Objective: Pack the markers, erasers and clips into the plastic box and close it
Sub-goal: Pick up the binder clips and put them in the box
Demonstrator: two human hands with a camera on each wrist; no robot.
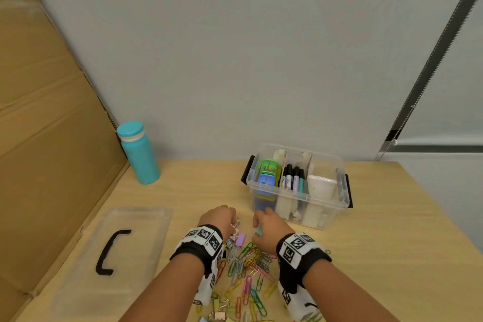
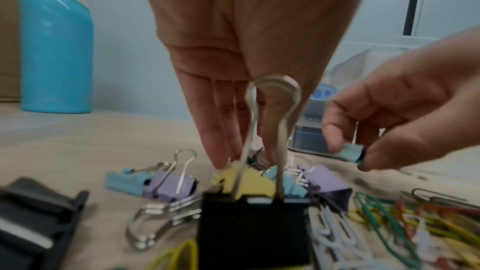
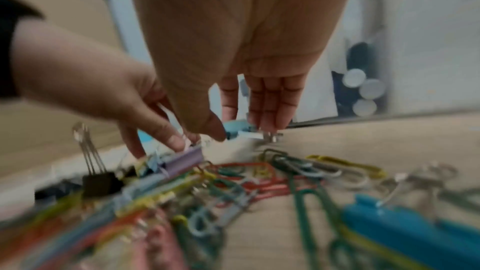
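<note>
The clear plastic box (image 1: 337, 165) stands open at the back right, with markers (image 1: 294, 178) in its middle section and green and blue erasers (image 1: 268, 172) on its left. My right hand (image 1: 258, 222) pinches a light blue binder clip (image 2: 350, 153) just in front of the box. My left hand (image 1: 230, 219) reaches down into a heap of pastel binder clips (image 2: 249, 182) and pinches a pink binder clip (image 2: 255, 145) between thumb and fingers. Coloured paper clips (image 1: 248, 269) lie spread between my wrists. A black binder clip (image 2: 254, 223) stands upright below the left wrist.
The box's clear lid (image 1: 146, 219) with a black handle lies flat to the left. A teal bottle (image 1: 138, 154) stands at the back left beside a cardboard sheet (image 1: 52, 112). More binder clips (image 1: 220, 304) lie near the table's front edge.
</note>
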